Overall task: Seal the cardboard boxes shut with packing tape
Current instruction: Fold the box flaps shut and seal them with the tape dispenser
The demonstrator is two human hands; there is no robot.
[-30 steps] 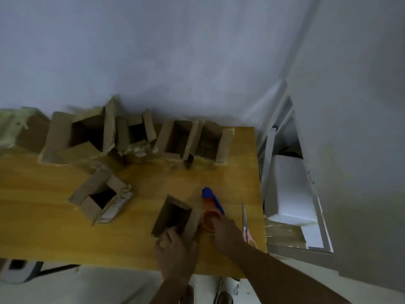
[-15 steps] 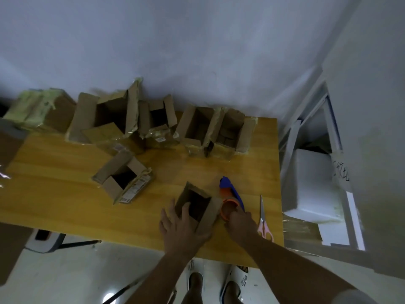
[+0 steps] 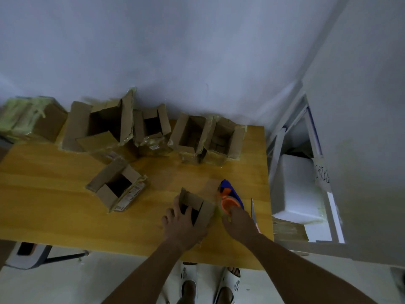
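At the near edge of a wooden table (image 3: 65,202), a person's left hand (image 3: 184,224) lies with fingers spread over an open cardboard box (image 3: 198,208), while the right hand (image 3: 237,222) grips an orange-and-blue tape dispenser (image 3: 230,197) just beside it. Scissors (image 3: 253,210) lie right of it. Farther back, a lone open box (image 3: 118,187), then a row of open boxes (image 3: 153,132) against the wall.

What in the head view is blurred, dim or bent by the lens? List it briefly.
Head view: dim, flat light, so the insides of the open boxes go near black; wide-angle bend curves the table edge and the wall corner; the left hand on the near box and the right hand at the tape dispenser look soft, and the box labels are unreadable.
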